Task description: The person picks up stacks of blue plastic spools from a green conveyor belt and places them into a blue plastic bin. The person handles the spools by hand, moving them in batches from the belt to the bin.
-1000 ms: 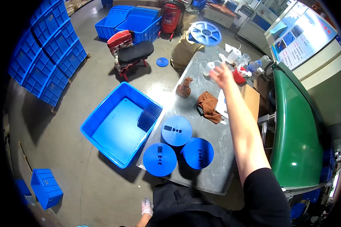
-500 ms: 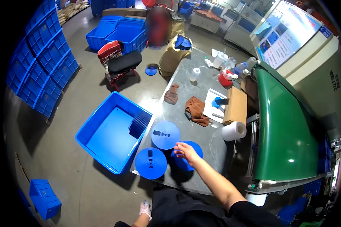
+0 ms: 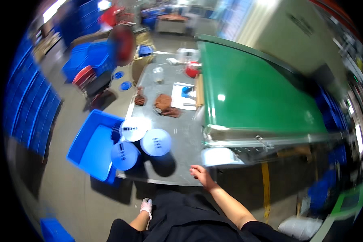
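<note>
My right hand (image 3: 201,176) is bare and hangs over the front edge of the grey table (image 3: 186,151). Its fingers are loosely bent, with nothing visible in them. Down beside my body is my left hand (image 3: 146,207) in a whitish glove; blur hides how its fingers lie. On the table's left front corner three round blue reels stand close together: a back one (image 3: 134,130), a front one (image 3: 124,156) and a right one (image 3: 156,142), the nearest to my right hand but apart from it. Black marks or slots show on their tops.
A blue bin (image 3: 90,147) adjoins the table's left side. Brown cloths (image 3: 163,103), a white tray (image 3: 177,94) and a red container (image 3: 192,69) lie farther back. The green conveyor belt (image 3: 254,92) borders the table's right, with a white bin (image 3: 221,156) below its end.
The view has swung right, bringing more of the green belt in. My right hand has left the right blue reel and come back toward the table's front edge. The left glove shows more fully.
</note>
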Demonstrator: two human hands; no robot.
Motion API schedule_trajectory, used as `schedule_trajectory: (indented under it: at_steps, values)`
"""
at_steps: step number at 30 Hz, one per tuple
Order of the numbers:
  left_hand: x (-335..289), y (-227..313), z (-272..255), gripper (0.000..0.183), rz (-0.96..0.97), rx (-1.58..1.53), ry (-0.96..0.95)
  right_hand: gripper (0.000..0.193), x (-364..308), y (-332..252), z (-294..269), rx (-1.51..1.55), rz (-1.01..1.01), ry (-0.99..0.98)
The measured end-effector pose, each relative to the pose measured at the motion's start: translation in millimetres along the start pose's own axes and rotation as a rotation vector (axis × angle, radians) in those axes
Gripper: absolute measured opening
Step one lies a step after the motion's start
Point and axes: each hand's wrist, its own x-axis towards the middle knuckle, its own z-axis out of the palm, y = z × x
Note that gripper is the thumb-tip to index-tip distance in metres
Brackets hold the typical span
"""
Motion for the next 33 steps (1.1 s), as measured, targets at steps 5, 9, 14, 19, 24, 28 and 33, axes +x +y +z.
schedule_trajectory:
  at_steps: [5, 9, 14, 19, 24, 28, 33]
  values:
    - [-2.5, 36.3, 48.1, 0.04, 0.285, 0.429, -0.162, 0.032, -135.4, 110.4, -106.6, 0.205, 0.095, 0.263]
    - [-52.0, 95.9, 139.8, 0.039, 0.441, 0.458, -0.264, 0.029, -255.9, 157.4, -186.5, 0.379, 0.153, 0.63]
    - [-99.8, 209.9, 250.4, 0.043, 0.621, 0.57, -0.593, 0.03, -334.0, 195.6, -233.3, 0.564, 0.09, 0.876]
    - [-129.0, 267.9, 347.1, 0.04, 0.688, 0.459, -0.833, 0.032, -340.9, 217.1, -261.7, 0.654, 0.098, 0.812]
    - [-196.2, 358.7, 434.9, 0.042, 0.632, 0.539, -0.859, 0.034, -322.6, 228.7, -341.6, 0.637, 0.156, 0.792]
    - [-194.4, 411.4, 522.1, 0.039, 0.734, 0.311, -0.984, 0.034, -303.1, 202.7, -422.4, 0.598, 0.193, 0.853]
    - [-247.2, 527.1, 594.0, 0.046, 0.998, 0.388, -1.104, 0.03, -270.7, 152.5, -534.7, 0.472, -0.028, 0.942]
